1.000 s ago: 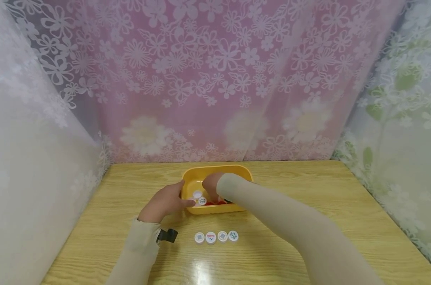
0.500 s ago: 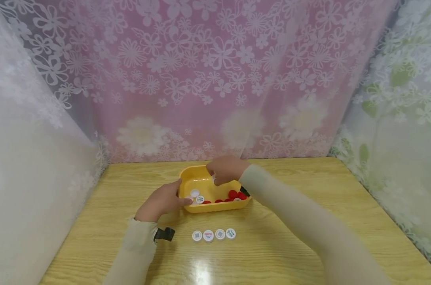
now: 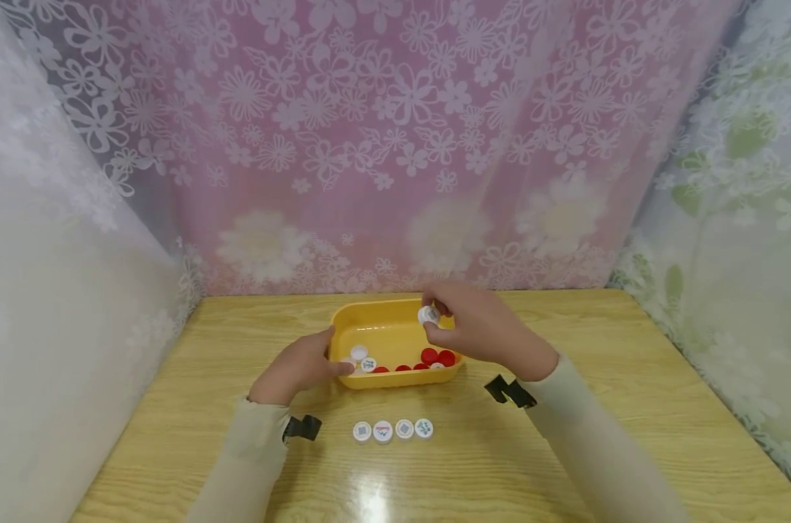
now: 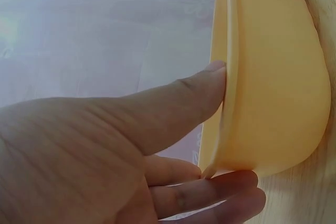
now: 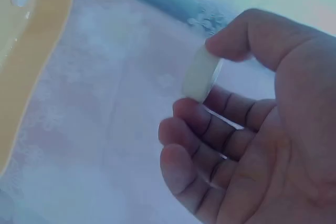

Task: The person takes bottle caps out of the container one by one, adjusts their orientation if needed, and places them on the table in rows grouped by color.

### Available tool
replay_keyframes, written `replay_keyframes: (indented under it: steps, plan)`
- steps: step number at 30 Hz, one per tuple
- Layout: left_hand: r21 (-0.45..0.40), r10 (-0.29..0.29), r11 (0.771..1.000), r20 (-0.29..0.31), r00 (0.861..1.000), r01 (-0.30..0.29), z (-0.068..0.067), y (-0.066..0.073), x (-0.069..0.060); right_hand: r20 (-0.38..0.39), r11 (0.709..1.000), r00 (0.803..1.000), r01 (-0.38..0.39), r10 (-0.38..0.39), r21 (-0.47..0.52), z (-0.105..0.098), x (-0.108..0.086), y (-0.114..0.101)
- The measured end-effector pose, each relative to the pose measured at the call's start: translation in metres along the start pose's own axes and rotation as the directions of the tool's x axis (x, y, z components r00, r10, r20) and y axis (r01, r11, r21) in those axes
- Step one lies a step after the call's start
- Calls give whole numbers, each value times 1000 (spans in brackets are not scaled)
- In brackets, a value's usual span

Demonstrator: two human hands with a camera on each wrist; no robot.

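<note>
A yellow plastic basin [image 3: 385, 314] stands on the table with white and red bottle caps in it. My left hand [image 3: 300, 369] grips the basin's left end, thumb over the rim; the left wrist view shows the thumb and fingers about the rim [image 4: 231, 77]. Above the basin's right end, my right hand [image 3: 483, 323] pinches a white bottle cap [image 3: 428, 315] with a grey printed mark. In the right wrist view that cap [image 5: 201, 74] is edge-on between thumb and fingers. Red caps [image 3: 430, 356] lie at the basin's front right, white caps [image 3: 368, 365] at its left.
In front of the basin, several white printed caps [image 3: 383, 432] form a row on the wooden table [image 3: 473, 465]. Floral curtains [image 3: 395, 145] hang behind the table and on both sides. Dark straps [image 3: 301, 427] are on both wrists.
My right hand has come up out of the basin and moved right, with a white bottle cap now visible in its fingers. The left hand stays on the basin; the row of caps is unchanged.
</note>
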State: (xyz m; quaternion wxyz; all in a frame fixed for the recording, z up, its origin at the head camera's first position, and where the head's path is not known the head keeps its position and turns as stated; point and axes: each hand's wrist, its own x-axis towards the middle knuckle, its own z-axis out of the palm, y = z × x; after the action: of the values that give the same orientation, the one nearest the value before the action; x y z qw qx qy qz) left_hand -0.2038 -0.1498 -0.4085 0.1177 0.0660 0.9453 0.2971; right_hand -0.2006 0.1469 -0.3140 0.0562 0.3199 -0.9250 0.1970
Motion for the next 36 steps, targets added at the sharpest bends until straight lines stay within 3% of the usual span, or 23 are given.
replay_keyframes:
  steps: [3, 7, 18, 30, 36]
  plan:
    - [12, -5, 1000, 4, 1000, 5, 0, 0, 0, -72, 1000, 997, -9, 8, -14, 0, -14, -3]
    - [10, -2, 1000, 4, 1000, 2, 0, 2, 0, -107, 1000, 994, 0, -2, -20, 5, -28, -9]
    - [7, -9, 1000, 5, 1000, 9, -2, 5, -1, -108, 995, 992, -69, 61, -77, 14, -37, -15]
    - [15, -36, 999, 7, 999, 36, -2, 3, -4, -13, 984, 1000, -16, 14, -178, 14, -53, -34]
    - [20, -15, 1000, 11, 1000, 15, -3, 4, -3, 123, 972, 988, -68, 98, -226, 22, -51, -33]
